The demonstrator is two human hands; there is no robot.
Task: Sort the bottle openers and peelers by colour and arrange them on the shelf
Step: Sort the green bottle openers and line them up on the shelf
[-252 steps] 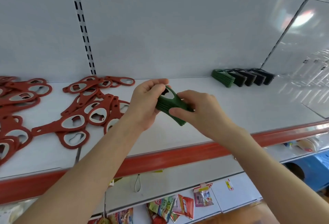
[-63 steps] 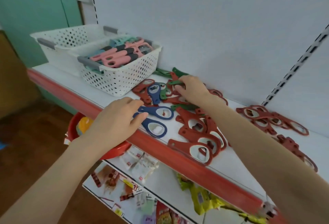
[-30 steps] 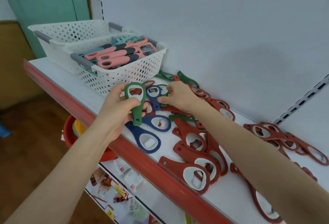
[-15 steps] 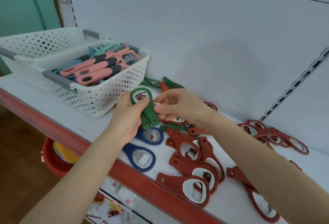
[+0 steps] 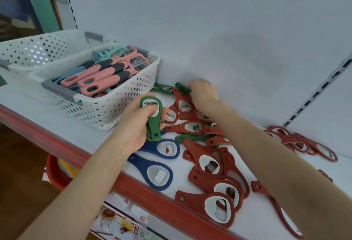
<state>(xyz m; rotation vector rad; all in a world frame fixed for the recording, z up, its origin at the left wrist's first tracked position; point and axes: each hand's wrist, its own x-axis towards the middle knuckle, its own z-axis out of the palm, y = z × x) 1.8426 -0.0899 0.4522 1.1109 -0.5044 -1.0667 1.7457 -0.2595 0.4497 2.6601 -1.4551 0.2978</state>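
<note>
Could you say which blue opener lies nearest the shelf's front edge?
The blue opener with its ring by the red lip; the other one lies behind.

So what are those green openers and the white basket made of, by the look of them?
The green openers in the left hand look like matt plastic or rubber coating: dull surface, no shine, rounded edges. The white basket looks like moulded hard plastic: slight gloss, regular round holes, with grey handles clipped on.

Openers (image 5: 192, 199): matt plastic, faintly grainy. Basket (image 5: 114, 104): smooth white plastic, slight sheen. Peelers (image 5: 106, 72): matt plastic handles, shiny metal blades. Shelf (image 5: 85, 133): smooth painted metal. Edge strip (image 5: 76, 155): glossy red plastic.
</note>
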